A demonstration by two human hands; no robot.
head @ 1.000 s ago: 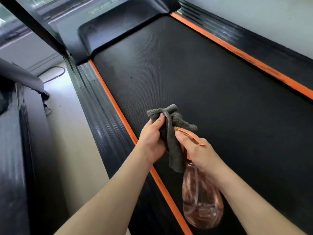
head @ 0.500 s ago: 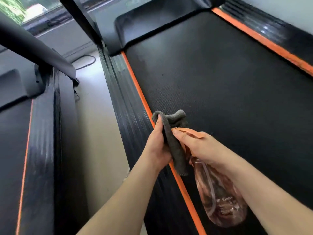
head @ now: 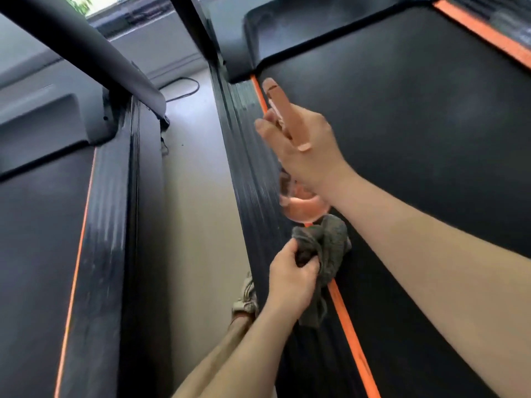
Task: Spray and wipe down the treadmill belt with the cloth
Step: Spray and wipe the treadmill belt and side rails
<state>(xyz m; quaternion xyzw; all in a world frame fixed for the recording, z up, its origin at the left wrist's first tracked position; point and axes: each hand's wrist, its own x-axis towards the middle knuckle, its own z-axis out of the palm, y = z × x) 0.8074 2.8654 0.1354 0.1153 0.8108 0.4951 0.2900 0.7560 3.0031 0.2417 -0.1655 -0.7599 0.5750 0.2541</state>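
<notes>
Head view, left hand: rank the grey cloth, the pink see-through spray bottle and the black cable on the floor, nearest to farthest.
1. The grey crumpled cloth: gripped in the left hand itself.
2. The pink see-through spray bottle: just ahead, held by the right hand.
3. The black cable: far ahead and left, on the beige floor.

Views: one only, head-worn and wide-angle; no second view to overlap with.
Position: above the left edge of the treadmill belt (head: 416, 139).
Direction: forward and down, along the belt toward its front cover (head: 287, 38) at the top of the frame.
Nearness: close; forearms enter from the lower edge, right hand (head: 310, 145) with spray bottle (head: 298, 208) at centre, left hand (head: 290, 280) with cloth (head: 330, 242) just below.
Left half: floor strip (head: 198, 196) and neighbouring treadmill (head: 37, 239).
</notes>
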